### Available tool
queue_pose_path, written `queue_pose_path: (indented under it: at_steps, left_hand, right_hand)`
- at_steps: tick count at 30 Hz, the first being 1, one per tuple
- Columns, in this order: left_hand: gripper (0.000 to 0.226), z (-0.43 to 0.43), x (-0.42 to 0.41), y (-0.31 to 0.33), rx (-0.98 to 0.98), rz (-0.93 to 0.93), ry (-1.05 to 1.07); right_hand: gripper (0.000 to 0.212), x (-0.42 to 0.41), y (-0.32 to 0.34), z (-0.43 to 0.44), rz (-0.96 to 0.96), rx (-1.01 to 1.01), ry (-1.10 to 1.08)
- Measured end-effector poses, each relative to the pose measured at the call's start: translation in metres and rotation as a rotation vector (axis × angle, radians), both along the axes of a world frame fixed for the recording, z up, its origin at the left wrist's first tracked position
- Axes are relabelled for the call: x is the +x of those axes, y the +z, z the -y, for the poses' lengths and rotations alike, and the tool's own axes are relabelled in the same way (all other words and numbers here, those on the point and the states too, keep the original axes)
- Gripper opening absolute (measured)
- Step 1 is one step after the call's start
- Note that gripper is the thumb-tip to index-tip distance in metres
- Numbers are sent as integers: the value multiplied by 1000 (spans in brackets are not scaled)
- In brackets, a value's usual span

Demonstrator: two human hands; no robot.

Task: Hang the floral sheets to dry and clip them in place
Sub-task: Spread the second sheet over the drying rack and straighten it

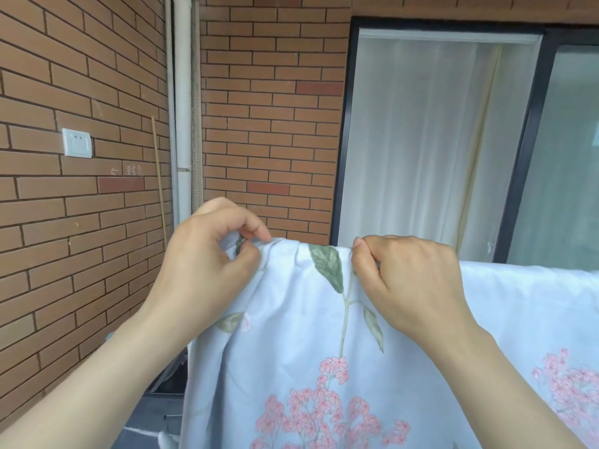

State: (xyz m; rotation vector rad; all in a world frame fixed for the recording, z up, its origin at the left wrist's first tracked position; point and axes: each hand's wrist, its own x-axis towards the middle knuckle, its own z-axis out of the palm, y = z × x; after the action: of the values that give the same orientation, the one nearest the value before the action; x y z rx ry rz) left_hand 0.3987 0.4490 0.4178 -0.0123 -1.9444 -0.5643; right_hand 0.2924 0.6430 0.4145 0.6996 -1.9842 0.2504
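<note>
While the fingers point(251, 230) of the left hand point(207, 260) curl in and pinch a bunched fold at the top edge of the floral sheet point(301, 335), the fingers point(368, 254) of the right hand point(415, 283) are curled tight and pinch the same edge a little to the right. Between the 2 hands the cloth is gathered into small pleats, with a green leaf print just beside the right forefinger. Both bare forearms reach up from the lower corners. The sheet hangs straight down from the hands, pale blue-white with green stems and pink flower clusters, and its top edge runs on level to the right behind the right hand; whatever carries it is hidden under the fabric. To the left stands a brick wall point(81, 222) with a white wall socket point(77, 142) that shows no readable label, and faint chalk marks point(126, 170) too blurred to read. A thin stick point(158, 176) leans near a white pipe point(183, 108) in the corner. Behind the sheet a dark-framed sliding door point(343, 140) shows a white curtain point(421, 140)
</note>
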Motion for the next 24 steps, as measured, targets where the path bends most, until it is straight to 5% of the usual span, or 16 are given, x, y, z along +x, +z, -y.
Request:
queue_pose_path:
  at_steps: [10, 24]
  left_hand:
    - [41, 18, 1, 1, 99, 35, -152]
    - [42, 19, -14, 1, -48, 124, -286]
  right_hand:
    - [46, -1, 0, 5, 54, 0, -22]
    - [48, -5, -1, 0, 82, -25, -76]
